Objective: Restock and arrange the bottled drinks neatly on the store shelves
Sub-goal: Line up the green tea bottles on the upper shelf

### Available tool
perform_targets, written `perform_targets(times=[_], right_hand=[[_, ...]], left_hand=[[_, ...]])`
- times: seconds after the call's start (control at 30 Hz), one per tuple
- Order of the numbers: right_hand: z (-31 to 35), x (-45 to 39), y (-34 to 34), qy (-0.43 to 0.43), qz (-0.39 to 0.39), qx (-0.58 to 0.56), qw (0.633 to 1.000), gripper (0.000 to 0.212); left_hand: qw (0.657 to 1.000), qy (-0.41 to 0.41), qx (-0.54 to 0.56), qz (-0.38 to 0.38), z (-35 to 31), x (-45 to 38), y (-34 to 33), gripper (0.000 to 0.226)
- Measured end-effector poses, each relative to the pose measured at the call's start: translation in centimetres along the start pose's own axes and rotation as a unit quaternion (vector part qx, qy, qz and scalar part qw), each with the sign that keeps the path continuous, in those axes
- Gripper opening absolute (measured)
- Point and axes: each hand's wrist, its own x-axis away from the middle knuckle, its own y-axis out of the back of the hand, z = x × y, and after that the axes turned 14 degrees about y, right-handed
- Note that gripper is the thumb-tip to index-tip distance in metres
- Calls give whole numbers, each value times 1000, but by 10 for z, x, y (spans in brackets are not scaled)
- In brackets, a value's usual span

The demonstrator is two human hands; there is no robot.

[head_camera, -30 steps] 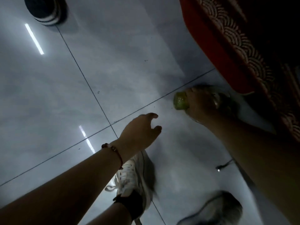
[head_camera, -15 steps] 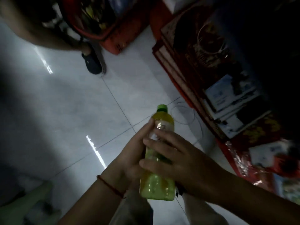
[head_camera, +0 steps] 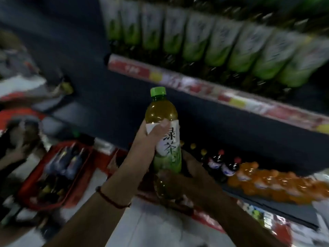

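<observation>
- A green tea bottle (head_camera: 162, 132) with a green cap is held upright in the middle of the view, in front of the dark gap between two shelves.
- The left hand (head_camera: 148, 139) is wrapped around the bottle's label, with the thumb pressed across the upper edge of the label.
- The right hand (head_camera: 187, 177) is cupped around the bottle's lower part from the right; it lies in shadow, and the base of the bottle is partly hidden by it.
- A red cord bracelet (head_camera: 114, 199) is worn on the left wrist.
- On the upper shelf (head_camera: 195, 86), far and to the right, a row of matching green tea bottles (head_camera: 213, 43) is lined up, blurred by motion.
- On the lower shelf (head_camera: 267, 202), to the right of the hands, dark bottles with red and yellow caps (head_camera: 219, 163) are stood beside orange drink bottles (head_camera: 267, 180).
- At the left, on the floor, a red basket (head_camera: 53, 173) filled with dark bottles is seen.
</observation>
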Motion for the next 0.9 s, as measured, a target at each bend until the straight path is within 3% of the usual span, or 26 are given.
perform_targets(times=[0.17, 0.3, 0.37, 0.47, 0.57, 0.77, 0.9], right_hand=[[78, 23, 84, 153, -130, 55, 978, 58], [121, 45, 162, 237, -238, 158, 929, 59], [128, 48, 199, 258, -286, 180, 905, 54], [126, 38, 256, 260, -341, 211, 878, 52], [118, 21, 305, 243, -354, 227, 874, 53], [98, -4, 357, 236, -299, 269, 884, 57], [83, -13, 366, 243, -284, 269, 888, 63]], left_hand=[[958, -165, -180, 150, -77, -4, -113, 45], [886, -276, -307, 210, -123, -3, -197, 48], [830, -354, -404, 151, -136, -10, -229, 63], [702, -435, -564, 19, -154, -34, -271, 78], [615, -472, -629, -56, -164, -69, -304, 81], [540, -449, -706, -89, -165, -115, -335, 80], [546, -443, -702, -113, -162, -118, -340, 74]])
